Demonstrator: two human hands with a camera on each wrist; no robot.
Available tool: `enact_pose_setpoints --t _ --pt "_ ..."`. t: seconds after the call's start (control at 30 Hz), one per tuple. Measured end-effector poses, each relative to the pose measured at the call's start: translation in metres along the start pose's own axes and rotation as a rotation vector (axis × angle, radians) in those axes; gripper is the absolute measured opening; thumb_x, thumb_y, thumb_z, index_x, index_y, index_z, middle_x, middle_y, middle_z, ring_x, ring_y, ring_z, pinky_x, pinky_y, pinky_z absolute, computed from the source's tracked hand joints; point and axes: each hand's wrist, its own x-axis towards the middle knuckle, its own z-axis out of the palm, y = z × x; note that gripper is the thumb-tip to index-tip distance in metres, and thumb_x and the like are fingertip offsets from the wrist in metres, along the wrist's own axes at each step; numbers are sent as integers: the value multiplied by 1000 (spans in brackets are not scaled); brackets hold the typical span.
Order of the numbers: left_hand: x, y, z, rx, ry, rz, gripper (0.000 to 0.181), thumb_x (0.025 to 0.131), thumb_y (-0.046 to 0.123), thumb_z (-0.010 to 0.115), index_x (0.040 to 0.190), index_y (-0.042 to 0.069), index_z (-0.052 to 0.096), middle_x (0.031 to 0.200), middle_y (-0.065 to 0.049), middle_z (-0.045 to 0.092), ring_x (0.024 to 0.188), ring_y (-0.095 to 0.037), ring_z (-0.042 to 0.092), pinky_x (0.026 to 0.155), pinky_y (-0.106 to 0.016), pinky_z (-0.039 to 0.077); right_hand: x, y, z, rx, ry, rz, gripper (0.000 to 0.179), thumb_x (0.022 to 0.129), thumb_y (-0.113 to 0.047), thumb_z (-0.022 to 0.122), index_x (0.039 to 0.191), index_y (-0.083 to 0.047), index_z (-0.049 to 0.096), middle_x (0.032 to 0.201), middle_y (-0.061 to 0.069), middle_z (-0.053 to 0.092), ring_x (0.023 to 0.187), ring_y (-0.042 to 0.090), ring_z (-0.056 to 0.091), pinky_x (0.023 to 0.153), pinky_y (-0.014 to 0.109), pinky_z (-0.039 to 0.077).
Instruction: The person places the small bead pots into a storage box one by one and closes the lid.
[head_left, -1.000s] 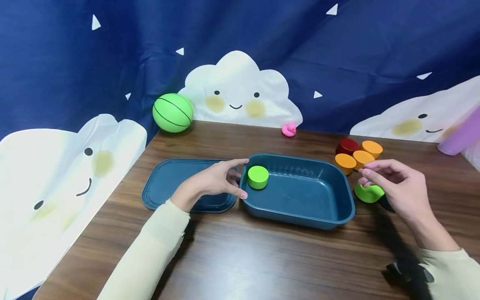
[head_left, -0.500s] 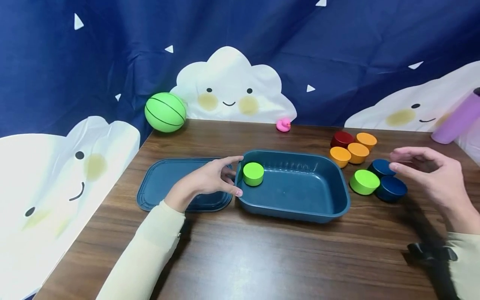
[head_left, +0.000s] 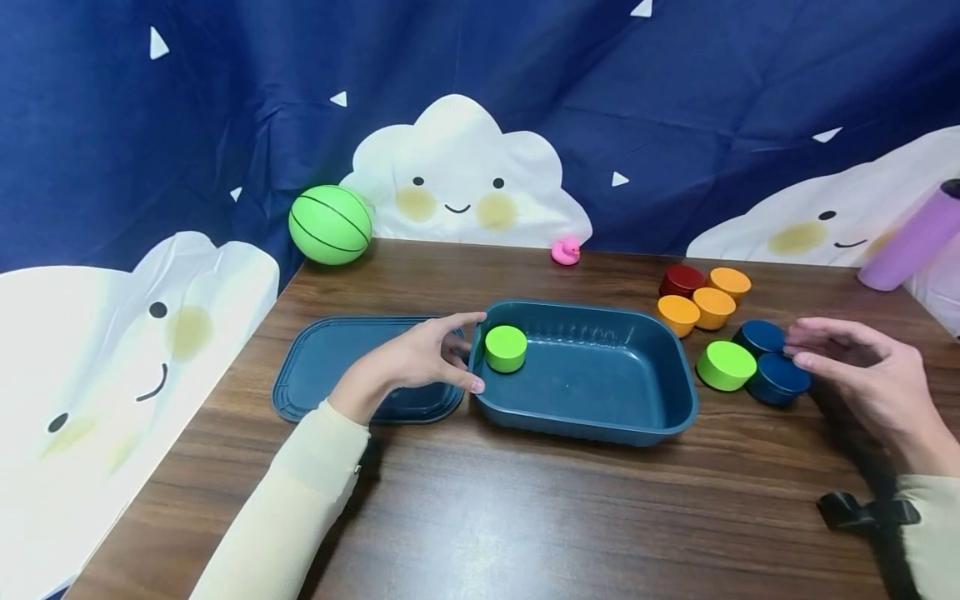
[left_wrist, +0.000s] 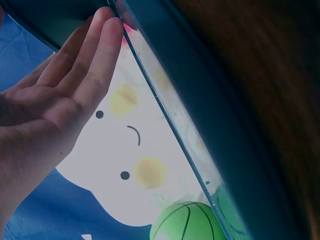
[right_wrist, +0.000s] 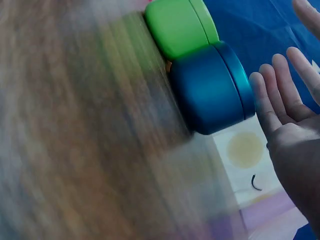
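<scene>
A dark blue tray sits mid-table with one green round block in its left end. My left hand rests against the tray's left rim, fingers straight. My right hand hovers open just right of two dark blue round blocks, fingers relaxed and holding nothing. A second green block stands beside the blue ones, outside the tray.
The tray's flat blue lid lies to its left. Three orange blocks and a red one stand behind. A green ball, a pink duck and a purple cylinder line the back edge.
My right hand let go of the green block beside the tray, drew away to the right, then came down toward the dark blue blocks. The left hand stayed on the rim.
</scene>
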Motion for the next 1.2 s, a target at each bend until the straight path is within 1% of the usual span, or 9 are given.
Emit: enact_pose_setpoints --t 0.1,0.23,0.3,0.4,0.5,0.6,0.87,0.97,1.2 --pt "0 -1 0 0 0 0 97 83 21 85 161 25 26 146 -17 55 110 -22 67 100 -41 53 -1 6 -8 98 -58 4 47 87 32 48 130 16 56 114 13 75 98 19 75 82 22 58" --pt "0 -1 0 6 2 1 97 84 21 85 161 25 26 146 -17 55 111 -22 67 100 -40 53 -4 10 -16 153 -107 19 48 87 34 45 131 17 55 116 15 74 102 21 74 83 24 58" --pt "0 -1 -1 8 2 2 97 84 22 85 161 25 26 146 -17 54 111 -22 67 100 -40 53 -5 11 -19 162 -95 19 48 87 33 47 131 16 55 116 15 74 103 20 74 83 25 58" --pt "0 -1 -1 5 0 2 97 84 21 85 161 25 26 147 -17 54 111 -23 67 100 -40 53 -7 12 -23 154 -40 36 48 87 32 50 130 13 59 114 13 75 102 18 74 80 23 59" --pt "1 -1 -1 2 -2 7 97 84 21 85 161 25 26 147 -17 54 111 -23 67 100 -41 53 -9 12 -27 99 9 74 50 86 31 52 129 8 62 113 7 76 101 13 74 79 20 58" --pt "2 -1 -1 3 -3 11 97 83 22 85 161 25 26 147 -17 53 111 -22 67 100 -41 53 -11 14 -29 -5 26 123 51 86 28 55 130 3 64 113 0 76 101 7 71 78 14 55" --pt "2 -1 -1 5 -2 5 97 83 22 85 161 26 26 147 -17 54 110 -22 67 100 -41 53 -15 19 -30 -244 -14 224 51 88 19 63 134 -3 63 116 -15 73 105 -4 63 81 6 48" --pt "1 -1 -1 6 -2 7 97 83 22 85 161 26 26 147 -17 54 110 -21 68 100 -41 53 -16 19 -31 -304 -23 253 50 89 16 64 134 -6 64 117 -19 71 105 -7 62 81 6 48" --pt "0 0 0 7 2 2 98 83 22 86 161 26 27 147 -16 54 110 -22 68 99 -41 53 -14 19 -32 -433 -33 258 51 89 14 67 134 -9 64 118 -25 67 104 -11 60 81 4 48"
